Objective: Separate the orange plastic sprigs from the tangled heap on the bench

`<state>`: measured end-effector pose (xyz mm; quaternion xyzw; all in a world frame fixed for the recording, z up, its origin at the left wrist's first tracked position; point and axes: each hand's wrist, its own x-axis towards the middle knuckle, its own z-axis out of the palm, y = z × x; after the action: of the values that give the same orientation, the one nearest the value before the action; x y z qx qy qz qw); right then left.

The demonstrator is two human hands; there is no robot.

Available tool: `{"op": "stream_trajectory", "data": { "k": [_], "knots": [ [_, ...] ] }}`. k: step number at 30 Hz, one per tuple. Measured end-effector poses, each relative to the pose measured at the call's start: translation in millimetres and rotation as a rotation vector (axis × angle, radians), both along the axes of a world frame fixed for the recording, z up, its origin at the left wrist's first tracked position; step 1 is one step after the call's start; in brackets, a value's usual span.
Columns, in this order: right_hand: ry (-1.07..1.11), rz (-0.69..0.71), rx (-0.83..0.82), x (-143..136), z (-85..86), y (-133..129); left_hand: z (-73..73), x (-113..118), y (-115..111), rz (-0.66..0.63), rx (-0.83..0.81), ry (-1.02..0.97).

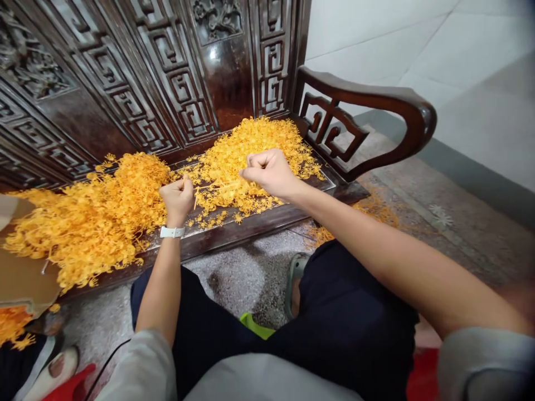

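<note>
My left hand (178, 199), with a white band at the wrist, is closed in a fist above the front of the bench seat. A thin yellow plastic strip (196, 196) sticks out at its thumb side. To the right, my right hand (270, 171) is also closed, its fingers curled in; whatever it holds is hidden. Beneath and behind it lies a pile of small yellow plastic pieces (263, 133), many with finger-like prongs. A second, larger pile of yellow pieces (104, 214) spreads to the left of my left hand. Loose pieces (215, 218) are scattered between the piles.
The dark carved wooden bench has a tall backrest (229, 78) and a curved armrest (376, 94) at the right. A cardboard box (31, 281) is at the left edge. Yellow scraps (376, 211) lie on the floor. Another person's shoe (58, 373) shows at lower left.
</note>
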<state>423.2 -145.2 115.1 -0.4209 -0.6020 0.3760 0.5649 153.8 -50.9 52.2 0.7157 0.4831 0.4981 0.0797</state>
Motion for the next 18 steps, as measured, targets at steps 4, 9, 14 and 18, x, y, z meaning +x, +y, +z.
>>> {"op": "stream_trajectory", "data": {
  "k": [4,9,14,18],
  "knots": [
    [-0.329,0.056,0.106,6.5,1.3,-6.3,-5.6,-7.1,1.9,0.022,0.039,0.160],
    [-0.653,0.057,0.226,18.0,1.4,-7.1,-9.1,-7.8,5.6,0.072,0.077,0.272],
    [-0.828,-0.006,0.133,30.4,0.8,5.1,-5.0,-7.2,5.4,0.072,0.024,0.287],
    [-0.962,-0.104,0.054,31.4,4.4,10.2,-4.0,-3.4,7.3,0.070,0.048,0.326]
  ]
}}
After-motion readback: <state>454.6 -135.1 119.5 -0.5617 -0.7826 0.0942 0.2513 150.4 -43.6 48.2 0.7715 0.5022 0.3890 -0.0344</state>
